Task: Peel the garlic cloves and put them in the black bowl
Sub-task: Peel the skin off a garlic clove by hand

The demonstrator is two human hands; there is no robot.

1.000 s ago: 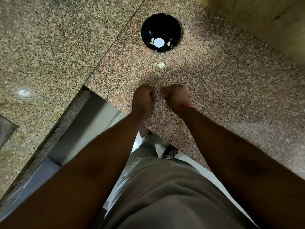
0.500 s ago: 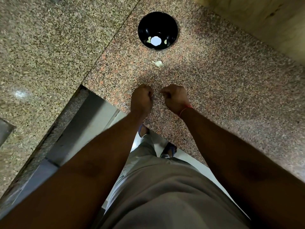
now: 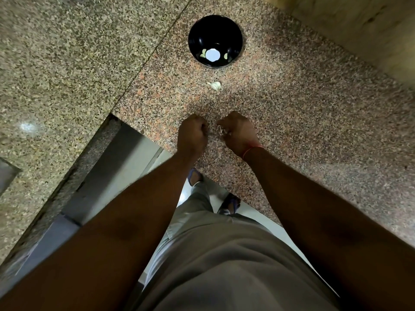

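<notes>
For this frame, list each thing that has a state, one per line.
black bowl: upright, holds two peeled cloves
garlic piece: loose on counter, between bowl and hands
left hand: fingers curled, contents hidden
right hand: curled around pale garlic skin

— Surfaces, please.
— One worktop, speckled pinkish-brown granite, meeting a second slab of greyer speckled granite along a straight seam. A bright reflection of a lamp sits on the grey slab.
— Below the edge?
— Grey metal cabinet front under the slab; pale glossy floor beyond it.
— Backing?
— Beige wall, top right, blurred.
</notes>
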